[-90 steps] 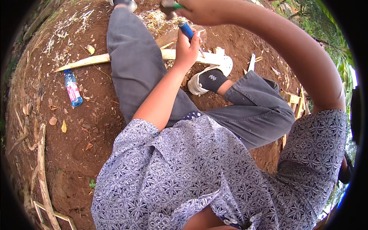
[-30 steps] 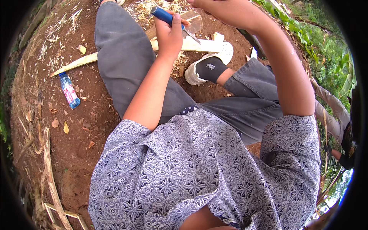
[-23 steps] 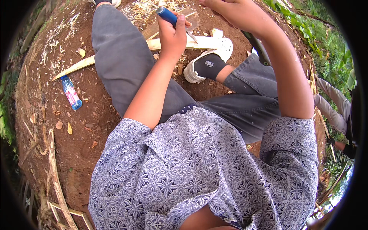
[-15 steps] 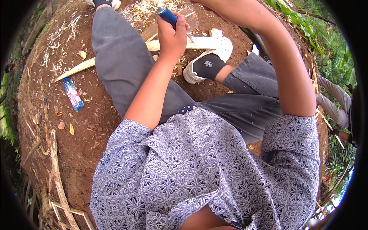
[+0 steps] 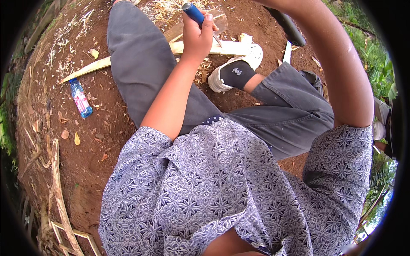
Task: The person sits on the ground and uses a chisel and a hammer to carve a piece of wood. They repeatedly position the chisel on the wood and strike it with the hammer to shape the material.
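My left hand (image 5: 198,37) is wrapped round the blue handle of a chisel (image 5: 193,14). Below the fist, its thin metal blade slants down to a long pale strip of wood (image 5: 228,48). The strip passes by my shoe (image 5: 255,56) and on past my other leg to the left. My right arm (image 5: 329,47) is raised, with only the wrist end of the hand (image 5: 271,3) showing at the top edge. A tool's thick dark handle (image 5: 288,27) sticks out from under that wrist. Its head and my right fingers are out of view.
A wider board (image 5: 220,21) lies behind the strip, amid wood shavings (image 5: 168,10). A plastic bottle (image 5: 80,99) lies on the soil at left. Long sticks (image 5: 57,183) are at lower left. A person's leg (image 5: 380,123) shows at the right edge.
My right arm has swung up and to the right, and the dark handle has risen with it. The left hand keeps its hold on the chisel at the wood. The view has shifted slightly.
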{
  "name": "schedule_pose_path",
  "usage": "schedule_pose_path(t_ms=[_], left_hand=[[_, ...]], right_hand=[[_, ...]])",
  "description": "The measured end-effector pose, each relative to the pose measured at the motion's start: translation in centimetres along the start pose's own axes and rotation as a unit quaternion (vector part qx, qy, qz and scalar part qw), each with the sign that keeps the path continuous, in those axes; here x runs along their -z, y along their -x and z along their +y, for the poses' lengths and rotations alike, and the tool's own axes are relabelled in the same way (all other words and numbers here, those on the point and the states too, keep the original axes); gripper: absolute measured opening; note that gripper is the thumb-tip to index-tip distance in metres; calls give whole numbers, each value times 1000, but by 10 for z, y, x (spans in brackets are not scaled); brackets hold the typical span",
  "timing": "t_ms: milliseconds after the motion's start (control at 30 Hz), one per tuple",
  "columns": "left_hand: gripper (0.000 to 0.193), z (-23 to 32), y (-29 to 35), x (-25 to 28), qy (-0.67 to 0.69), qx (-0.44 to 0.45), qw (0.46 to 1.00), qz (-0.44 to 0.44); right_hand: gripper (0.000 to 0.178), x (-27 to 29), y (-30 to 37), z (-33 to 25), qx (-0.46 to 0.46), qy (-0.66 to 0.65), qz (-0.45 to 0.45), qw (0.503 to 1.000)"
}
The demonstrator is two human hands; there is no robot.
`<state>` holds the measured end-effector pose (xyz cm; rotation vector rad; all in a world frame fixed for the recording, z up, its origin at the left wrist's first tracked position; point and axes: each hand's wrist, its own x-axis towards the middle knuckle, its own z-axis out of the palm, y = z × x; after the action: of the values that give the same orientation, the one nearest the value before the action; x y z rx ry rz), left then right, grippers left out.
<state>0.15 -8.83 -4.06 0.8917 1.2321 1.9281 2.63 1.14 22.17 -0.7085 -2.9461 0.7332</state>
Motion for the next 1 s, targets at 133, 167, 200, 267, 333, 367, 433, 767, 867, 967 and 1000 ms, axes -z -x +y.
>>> schedule_pose_path(t_ms=[133, 167, 200, 267, 333, 367, 433, 767, 867, 967, 1000], left_hand=[[21, -2, 2, 0, -3, -1, 1000, 12], [20, -4, 3, 2, -7, -3, 1000, 16], [20, -7, 3, 3, -10, -4, 1000, 20], [20, -4, 5, 5, -9, -11, 1000, 26], [20, -2, 3, 8, -12, -12, 1000, 17], [20, -6, 1, 9, -19, -29, 999, 3], [19, -10, 3, 8, 6, -18, 1000, 10], [20, -8, 14, 11, 49, 32, 997, 53], [19, -11, 5, 15, 36, 8, 999, 38], [20, -13, 11, 17, 60, 26, 996, 62], [21, -15, 12, 17, 75, 27, 994, 75]], right_hand=[[42, -31, -34, 15, 133, 188, -135, 964], [41, -29, -40, 10, 11, 285, -300, 910], [41, -20, -38, 5, 46, 238, -220, 945], [42, -11, -33, -34, 37, 160, -111, 980], [43, -12, -40, -73, -49, 93, -43, 994], [43, -28, -44, -32, 28, 90, -53, 994], [45, -42, -55, 2, 51, 283, -311, 906], [38, -47, -59, 0, 56, 256, -248, 933], [38, -59, -59, 7, 45, 246, -270, 930], [38, -62, -64, 14, 34, 242, -281, 928], [38, -60, -67, 14, 31, 243, -282, 928]])
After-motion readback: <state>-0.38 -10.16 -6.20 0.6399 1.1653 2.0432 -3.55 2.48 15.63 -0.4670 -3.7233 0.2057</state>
